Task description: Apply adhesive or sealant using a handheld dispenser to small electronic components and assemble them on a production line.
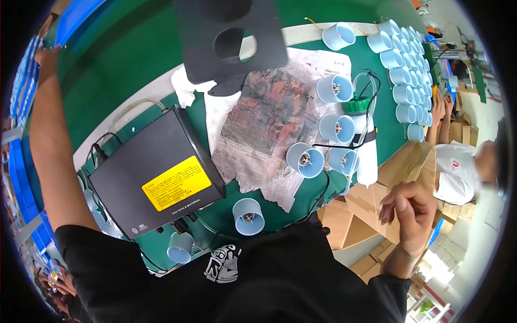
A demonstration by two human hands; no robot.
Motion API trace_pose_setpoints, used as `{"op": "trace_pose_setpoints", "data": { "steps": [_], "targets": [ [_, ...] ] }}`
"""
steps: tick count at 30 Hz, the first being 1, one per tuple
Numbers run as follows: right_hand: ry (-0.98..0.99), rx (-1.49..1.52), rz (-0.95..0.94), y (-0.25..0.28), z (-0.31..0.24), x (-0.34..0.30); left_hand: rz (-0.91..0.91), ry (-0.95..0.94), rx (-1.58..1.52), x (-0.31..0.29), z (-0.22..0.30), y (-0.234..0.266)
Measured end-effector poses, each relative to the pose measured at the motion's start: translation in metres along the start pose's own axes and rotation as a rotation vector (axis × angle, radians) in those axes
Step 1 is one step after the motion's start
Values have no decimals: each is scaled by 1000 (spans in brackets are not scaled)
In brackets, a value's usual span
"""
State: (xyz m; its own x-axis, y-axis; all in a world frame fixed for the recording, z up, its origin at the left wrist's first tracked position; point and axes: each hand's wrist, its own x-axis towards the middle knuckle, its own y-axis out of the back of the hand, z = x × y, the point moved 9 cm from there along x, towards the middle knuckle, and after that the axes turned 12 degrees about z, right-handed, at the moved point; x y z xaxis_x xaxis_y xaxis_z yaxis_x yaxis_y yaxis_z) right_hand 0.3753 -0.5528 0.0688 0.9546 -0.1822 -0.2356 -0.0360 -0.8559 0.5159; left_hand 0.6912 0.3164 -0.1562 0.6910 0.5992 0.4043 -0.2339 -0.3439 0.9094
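Two hands spread wide: your left hand (47, 55) meets blue ridged trays (22, 89) at far left, grip impossible to tell; your right hand (412, 212), loosely open, looks empty. Light-blue cup (245, 206), near your torso: probably light, stiff; grasp its outer wall.

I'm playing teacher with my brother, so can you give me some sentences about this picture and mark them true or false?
1. The black box has a yellow label. True.
2. The bottle's lid is red. False: it is green.
3. Newspaper lies on the green table. True.
4. The right hand holds a cup. False: no cup is in it.
5. The left hand is by a blue ribbed thing. True.
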Motion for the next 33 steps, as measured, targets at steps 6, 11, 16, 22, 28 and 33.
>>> {"op": "trace_pose_setpoints", "data": {
  "steps": [6, 11, 16, 22, 28, 33],
  "targets": [
    [40, 18, -103, 43, 39, -28, -100, 671, -1887, -42, -37, 116],
    [410, -187, -15, 74, -12, 13, -316, 81, -1420, -129, 93, 276],
    [569, -186, -341, -13, -83, 111, -418, -468, -824, -300, 106, 382],
    [518, -64, -437, -118, -153, 245, -681, -306, -1321, -542, 78, 490],
    [168, 310, -421, -256, -195, 429, -1090, 398, -2087, -766, 52, 426],
    [68, 556, -315, -330, -192, 512, -1346, 530, -1571, -832, 88, 370]
  ]
}}
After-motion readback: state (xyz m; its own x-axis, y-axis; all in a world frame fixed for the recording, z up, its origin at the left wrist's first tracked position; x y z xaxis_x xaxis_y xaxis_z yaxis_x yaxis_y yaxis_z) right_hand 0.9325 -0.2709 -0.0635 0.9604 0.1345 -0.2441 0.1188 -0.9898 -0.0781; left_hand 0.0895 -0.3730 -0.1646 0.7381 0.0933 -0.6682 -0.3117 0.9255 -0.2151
